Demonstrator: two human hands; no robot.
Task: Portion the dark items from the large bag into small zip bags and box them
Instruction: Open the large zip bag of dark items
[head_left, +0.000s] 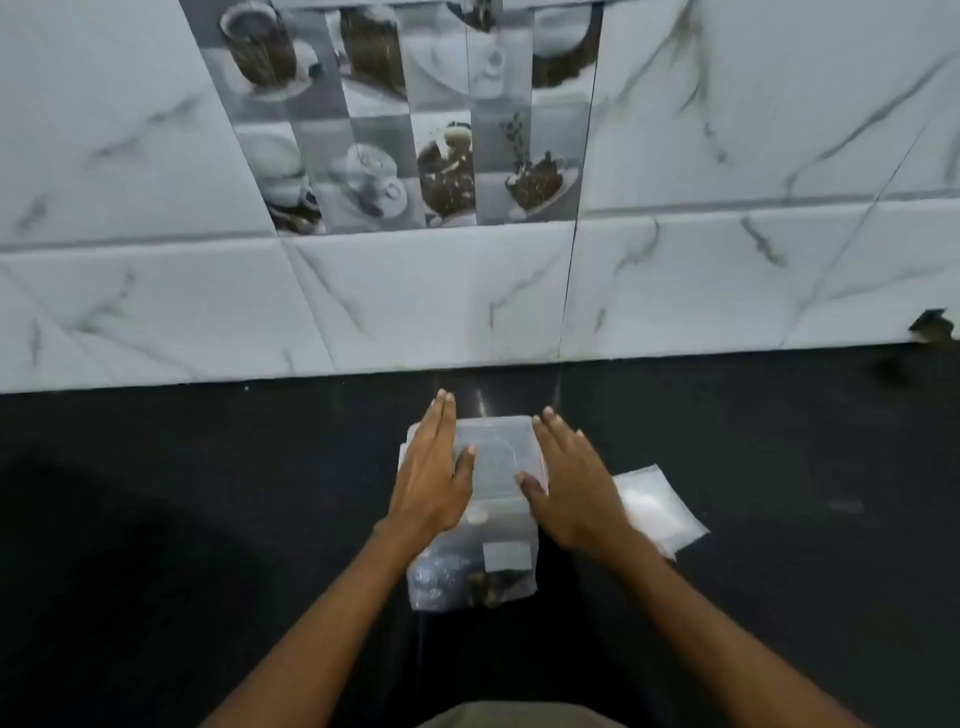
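Grip: left hand (434, 475) lying flat, fingers straight, on the left side of the translucent plastic box (493, 457); right hand (569, 488) lying flat, fingers straight, on its right side. Neither is curling round anything. Box sitting on the black tabletop (208, 493), near the marble-tiled wall (363, 301). Large bag (472, 577), holding dark items (491, 584), lying just in front of the box. Small zip bags (657, 506) lying right of the right hand.
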